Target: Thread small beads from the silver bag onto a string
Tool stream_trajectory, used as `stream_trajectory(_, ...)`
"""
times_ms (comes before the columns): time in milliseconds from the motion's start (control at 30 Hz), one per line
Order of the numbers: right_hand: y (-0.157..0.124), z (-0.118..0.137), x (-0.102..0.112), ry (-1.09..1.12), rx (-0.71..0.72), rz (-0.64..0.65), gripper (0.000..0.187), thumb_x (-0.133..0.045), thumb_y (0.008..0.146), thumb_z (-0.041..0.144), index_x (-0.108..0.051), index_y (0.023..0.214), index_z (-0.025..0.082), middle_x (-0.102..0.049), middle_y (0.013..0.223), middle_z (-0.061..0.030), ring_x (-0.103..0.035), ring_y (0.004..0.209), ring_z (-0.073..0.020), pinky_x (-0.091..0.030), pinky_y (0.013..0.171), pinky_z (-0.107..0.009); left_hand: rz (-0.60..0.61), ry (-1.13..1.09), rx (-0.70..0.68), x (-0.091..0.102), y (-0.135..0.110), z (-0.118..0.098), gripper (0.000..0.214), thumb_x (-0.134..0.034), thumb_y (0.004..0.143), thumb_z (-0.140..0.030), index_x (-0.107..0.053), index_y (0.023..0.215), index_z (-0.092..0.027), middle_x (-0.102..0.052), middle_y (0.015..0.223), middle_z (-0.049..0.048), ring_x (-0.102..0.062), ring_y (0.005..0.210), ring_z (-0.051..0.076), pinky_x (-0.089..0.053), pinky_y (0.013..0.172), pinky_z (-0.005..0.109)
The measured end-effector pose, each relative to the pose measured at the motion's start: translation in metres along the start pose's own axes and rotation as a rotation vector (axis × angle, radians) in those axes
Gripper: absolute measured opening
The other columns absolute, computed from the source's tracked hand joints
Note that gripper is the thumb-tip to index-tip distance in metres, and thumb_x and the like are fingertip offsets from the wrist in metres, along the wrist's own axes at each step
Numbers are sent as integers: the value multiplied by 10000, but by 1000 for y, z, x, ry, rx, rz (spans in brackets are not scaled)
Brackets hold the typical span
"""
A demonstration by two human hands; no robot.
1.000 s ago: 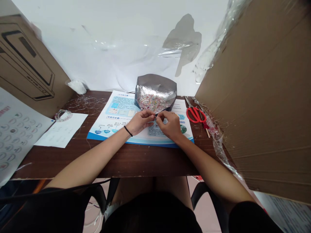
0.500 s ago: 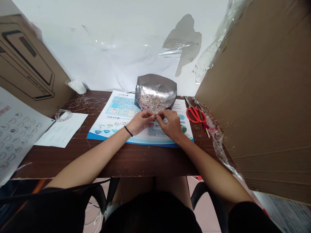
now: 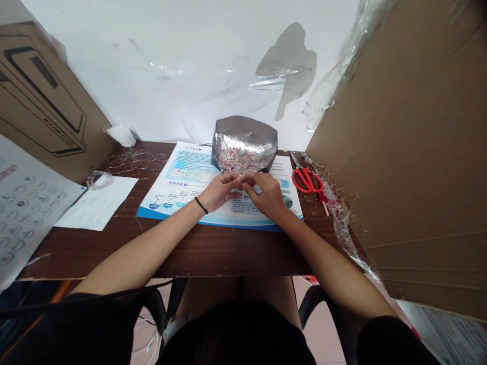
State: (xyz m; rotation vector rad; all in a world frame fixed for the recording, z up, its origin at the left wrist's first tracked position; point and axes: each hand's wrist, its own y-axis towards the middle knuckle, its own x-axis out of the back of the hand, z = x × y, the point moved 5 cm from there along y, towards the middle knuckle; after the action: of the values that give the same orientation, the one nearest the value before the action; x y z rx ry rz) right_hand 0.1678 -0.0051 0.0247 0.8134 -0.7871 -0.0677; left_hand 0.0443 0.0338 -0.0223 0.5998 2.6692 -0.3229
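Note:
My left hand (image 3: 221, 191) and my right hand (image 3: 264, 191) meet fingertip to fingertip above a printed sheet (image 3: 205, 215). Each is closed in a pinch; whatever lies between the fingers is too small to make out. Just beyond them stands a silver foil bag (image 3: 245, 126), its mouth towards me. Small mixed beads (image 3: 239, 159), mostly pale and pink with some red, fill its lower part. A black band circles my left wrist.
Red-handled scissors (image 3: 307, 180) lie right of the sheet, beside crumpled clear plastic (image 3: 338, 218). On the left are tangled clear threads (image 3: 139, 161), a beaded loop (image 3: 99, 180) and white paper (image 3: 95, 210). Cardboard boxes (image 3: 41, 96) flank the dark table (image 3: 224, 253) on both sides.
My right fingertips have shifted slightly left, closing the small gap to my left fingertips. The bag and the other things stay put.

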Motion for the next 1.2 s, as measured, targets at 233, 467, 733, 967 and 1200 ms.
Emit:
stream_trajectory(233,0,0,0,39,12,5,124,-539,842,281,-574,951,232,-677,784,11,-612,774,-145,-431,775,-307,-2,-5,8,2,1,2,243,-749,647,-308,-612,751,-135,-595,729,12,-550,671,83,-439,613,221)
stream_trajectory(467,-1,-2,1,3,-31,-14,106,-549,836,320,-582,876,228,-679,749,15,-613,709,-137,-436,723,-292,-20,-12,8,2,-1,1,229,-746,652,-297,-602,730,-137,-573,694,-4,-535,650,69,-422,585,201)
stream_trajectory(733,-1,-2,5,-9,-20,-82,119,-536,850,314,-613,822,227,-651,736,-4,-584,705,-134,-451,701,-288,12,-1,-9,3,2,3,188,-721,683,-289,-609,743,-150,-577,711,-10,-525,647,63,-422,611,205)
stream_trajectory(967,-2,-3,5,63,-46,-90,124,-538,850,315,-611,822,218,-625,724,0,-569,677,-114,-454,639,-260,4,18,-6,3,2,3,189,-733,673,-281,-620,754,-153,-568,712,-11,-510,634,58,-418,612,202)
stream_trajectory(1200,-2,-7,3,64,-92,-67,122,-528,856,312,-599,878,216,-637,772,-5,-574,681,-112,-463,641,-259,-3,18,-3,2,1,3,209,-745,657,-274,-611,740,-136,-537,681,-13,-483,625,56,-374,576,200)
